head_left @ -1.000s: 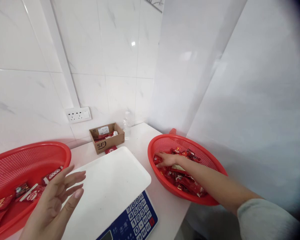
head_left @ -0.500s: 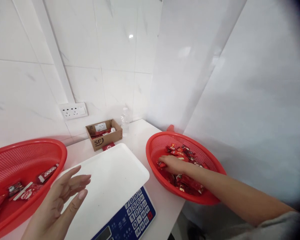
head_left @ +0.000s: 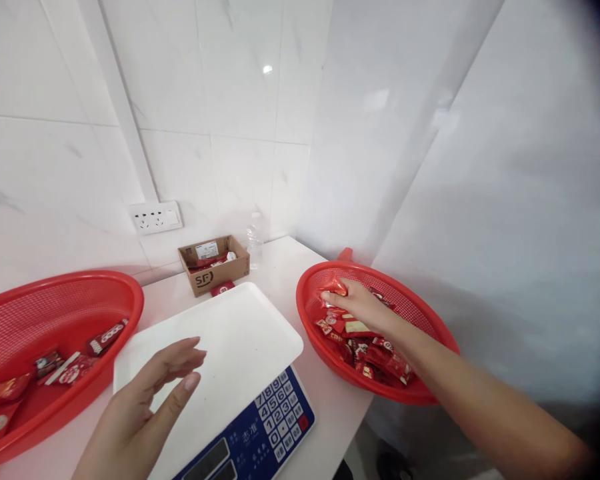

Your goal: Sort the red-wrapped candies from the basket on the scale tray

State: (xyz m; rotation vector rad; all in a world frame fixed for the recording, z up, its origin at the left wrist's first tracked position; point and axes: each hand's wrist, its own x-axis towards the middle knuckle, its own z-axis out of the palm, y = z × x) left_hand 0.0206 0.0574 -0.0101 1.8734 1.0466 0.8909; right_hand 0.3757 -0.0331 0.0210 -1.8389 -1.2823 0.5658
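Note:
My right hand point(head_left: 356, 301) is closed on a shiny red wrapped snack packet point(head_left: 335, 287), just above the back left of the right red basket point(head_left: 450, 347). Below it in that basket lie several red snack packets point(head_left: 380, 353). Over the white pan point(head_left: 230, 333) of a digital scale hovers my left hand point(head_left: 150, 407), fingers apart and holding nothing. Blue with number keys, the scale's panel point(head_left: 260, 427) faces me.
At left, another red basket point(head_left: 137, 307) holds several red packets point(head_left: 75, 368). Behind the scale stand a small cardboard box point(head_left: 223, 272) with red items in it and a clear plastic bottle point(head_left: 255, 243). A wall socket point(head_left: 156, 218) is above the table.
My right hand has risen from among the packets with a red packet in its grip. My left hand has shifted slightly right over the scale pan. The view has turned slightly left.

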